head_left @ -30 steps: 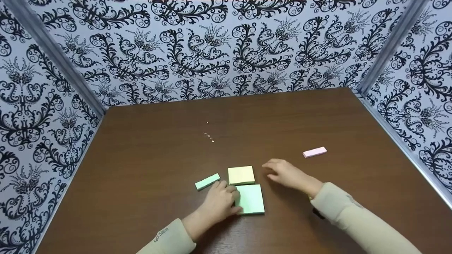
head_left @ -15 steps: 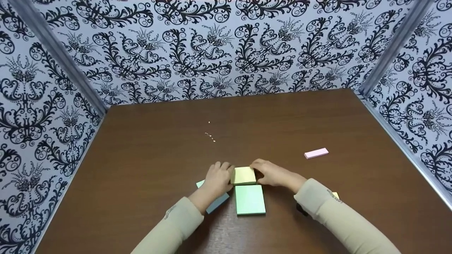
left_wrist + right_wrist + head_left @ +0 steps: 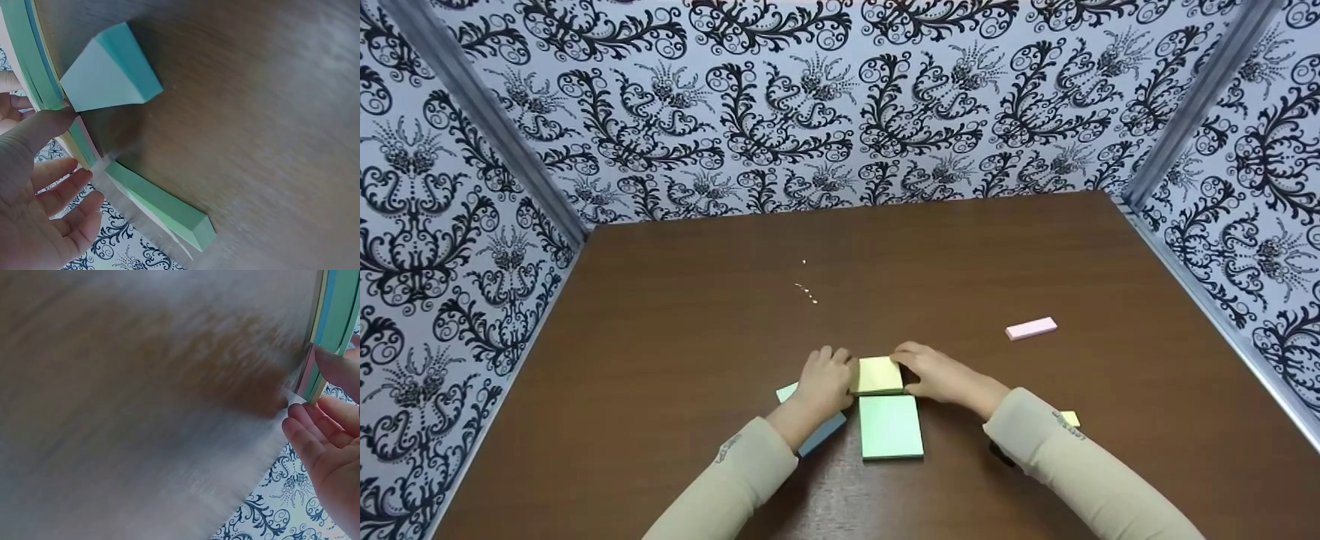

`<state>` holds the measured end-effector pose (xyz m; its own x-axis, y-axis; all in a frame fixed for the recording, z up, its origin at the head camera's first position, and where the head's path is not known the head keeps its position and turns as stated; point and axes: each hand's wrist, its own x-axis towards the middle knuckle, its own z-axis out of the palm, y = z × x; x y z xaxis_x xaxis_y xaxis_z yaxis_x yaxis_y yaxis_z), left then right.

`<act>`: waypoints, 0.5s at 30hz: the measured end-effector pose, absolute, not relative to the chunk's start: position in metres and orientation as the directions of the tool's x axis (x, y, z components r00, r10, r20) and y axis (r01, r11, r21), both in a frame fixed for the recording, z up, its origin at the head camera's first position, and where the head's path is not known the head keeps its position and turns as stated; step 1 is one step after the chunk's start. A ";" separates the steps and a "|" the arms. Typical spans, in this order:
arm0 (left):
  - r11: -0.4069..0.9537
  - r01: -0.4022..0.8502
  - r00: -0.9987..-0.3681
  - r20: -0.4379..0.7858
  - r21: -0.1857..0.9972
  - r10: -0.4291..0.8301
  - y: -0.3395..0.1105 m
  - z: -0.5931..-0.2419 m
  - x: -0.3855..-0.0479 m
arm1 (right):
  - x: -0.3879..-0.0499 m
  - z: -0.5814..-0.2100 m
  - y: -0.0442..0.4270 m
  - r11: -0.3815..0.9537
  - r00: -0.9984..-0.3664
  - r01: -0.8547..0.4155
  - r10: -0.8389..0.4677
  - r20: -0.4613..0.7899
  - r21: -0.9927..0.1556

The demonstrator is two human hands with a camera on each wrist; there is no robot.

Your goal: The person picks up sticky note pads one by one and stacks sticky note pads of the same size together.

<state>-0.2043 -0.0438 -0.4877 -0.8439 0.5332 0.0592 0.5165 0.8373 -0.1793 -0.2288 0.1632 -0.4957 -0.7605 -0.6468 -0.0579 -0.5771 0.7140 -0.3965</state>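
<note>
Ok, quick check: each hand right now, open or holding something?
Left hand: closed, pinching the left side of the yellow-topped stack.
Right hand: closed, pinching the yellow-topped stack's right side.

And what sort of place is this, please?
Probably a booth or walled workstation: a brown tabletop, black-and-white patterned panels on three sides, and grey strips where the panels meet.

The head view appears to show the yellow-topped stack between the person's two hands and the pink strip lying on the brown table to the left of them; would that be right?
Not quite: the pink strip lies to the right of both hands, as the head view shows. The yellow-topped stack is indeed between the left hand and right hand.
</note>
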 end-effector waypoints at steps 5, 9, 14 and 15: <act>0.832 0.522 -0.835 0.089 -0.189 0.544 -0.044 -0.489 -0.205 | -0.228 -0.496 0.164 0.709 -0.758 -0.588 -0.651 -0.039 -0.389; 0.831 0.524 -0.830 0.105 -0.185 0.547 -0.045 -0.490 -0.205 | -0.228 -0.495 0.165 0.702 -0.753 -0.601 -0.658 -0.024 -0.383; 0.840 0.527 -0.835 0.106 -0.132 0.540 -0.045 -0.491 -0.207 | -0.228 -0.495 0.166 0.688 -0.744 -0.606 -0.668 -0.022 -0.399; 0.843 0.526 -0.838 0.100 -0.116 0.537 -0.045 -0.491 -0.207 | -0.229 -0.495 0.167 0.685 -0.742 -0.604 -0.670 -0.026 -0.407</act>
<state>-0.2067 -0.0447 -0.4909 -0.8378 0.5368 0.1001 0.5260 0.8425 -0.1161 -0.2285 0.1668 -0.4951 -0.7422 -0.6697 -0.0256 -0.6043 0.6852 -0.4066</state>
